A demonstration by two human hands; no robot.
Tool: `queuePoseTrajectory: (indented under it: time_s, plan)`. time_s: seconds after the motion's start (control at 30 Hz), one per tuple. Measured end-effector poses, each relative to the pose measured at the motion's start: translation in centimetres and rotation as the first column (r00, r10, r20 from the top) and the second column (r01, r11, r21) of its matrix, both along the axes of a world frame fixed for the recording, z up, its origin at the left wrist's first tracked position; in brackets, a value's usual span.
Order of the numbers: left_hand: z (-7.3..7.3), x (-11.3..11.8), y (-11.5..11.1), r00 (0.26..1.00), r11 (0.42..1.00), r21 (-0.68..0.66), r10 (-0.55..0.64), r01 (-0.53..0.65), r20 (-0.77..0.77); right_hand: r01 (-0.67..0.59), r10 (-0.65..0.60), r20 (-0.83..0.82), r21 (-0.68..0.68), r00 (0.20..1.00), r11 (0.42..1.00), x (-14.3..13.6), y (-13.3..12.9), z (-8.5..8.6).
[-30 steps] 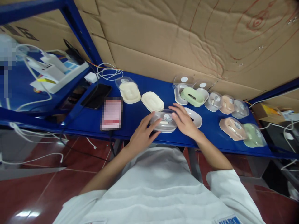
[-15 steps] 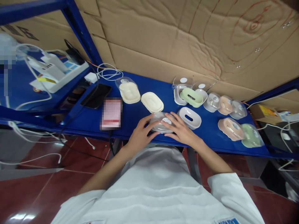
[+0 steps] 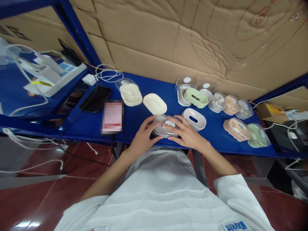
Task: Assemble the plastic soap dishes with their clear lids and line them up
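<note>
A soap box (image 3: pixel 163 130) with a clear domed lid and a round sticker sits at the front edge of the blue table, between my two hands. My left hand (image 3: pixel 144 134) grips its left end, thumb at the near side and fingers over the lid. From the right, my right hand (image 3: pixel 189 132) holds the other end with its fingers across the lid. What lies under the lid is mostly hidden. Just beyond my right hand is a white oval tray (image 3: pixel 201 121) with a slot. A cream oval piece (image 3: pixel 155 104) lies behind my left hand.
A cream base (image 3: pixel 132 95) leans with a clear lid at back left. A green slotted tray (image 3: pixel 204 101) rests on open pale boxes. Several lidded boxes, including a peach one (image 3: pixel 237 129) and a green one (image 3: pixel 258 136), stand right. A black phone (image 3: pixel 96 99) and cables lie left.
The whole view has shifted slightly. Both hands stay around the soap box, with little visible change in their grip.
</note>
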State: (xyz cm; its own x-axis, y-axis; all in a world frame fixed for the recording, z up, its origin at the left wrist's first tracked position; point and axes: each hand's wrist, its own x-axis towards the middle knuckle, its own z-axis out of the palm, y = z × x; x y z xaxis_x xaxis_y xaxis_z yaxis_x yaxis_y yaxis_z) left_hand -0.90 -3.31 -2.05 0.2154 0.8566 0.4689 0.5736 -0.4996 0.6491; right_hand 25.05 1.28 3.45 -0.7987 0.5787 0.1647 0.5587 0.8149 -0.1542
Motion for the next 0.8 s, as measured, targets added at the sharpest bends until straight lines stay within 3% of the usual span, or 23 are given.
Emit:
queuePoseTrajectory:
  time_s: [0.2,0.37,0.53,0.63,0.7,0.8]
  plan:
    - [-0.3,-0.2,0.1,1.000,0.999,-0.033,0.009,-0.008,0.003,0.023,-0.025,0.031,0.043,0.999,0.999,-0.5,-0.1,-0.7]
    - [-0.4,-0.2,0.1,1.000,0.999,-0.035,0.002,-0.002,0.011,-0.019,0.019,-0.050,-0.003,0.999,1.000,-0.4,0.0,-1.6]
    - [0.0,0.4,-0.2,0.999,0.999,-0.036,0.029,-0.028,0.031,-0.055,0.051,-0.113,-0.033,0.992,0.998,0.4,0.6,0.3]
    - [0.2,0.7,-0.4,0.995,0.997,-0.038,0.069,-0.066,0.077,0.001,0.003,-0.187,0.021,0.982,1.000,0.8,2.9,2.7]
    - [0.3,0.7,-0.4,0.995,0.997,-0.039,0.068,-0.065,0.078,0.097,-0.079,-0.210,0.078,0.974,0.992,0.3,5.8,3.9]
    - [0.3,0.7,-0.4,0.997,0.996,-0.038,0.077,-0.076,0.012,0.215,-0.196,-0.151,0.127,0.969,0.968,-2.3,11.6,4.0]
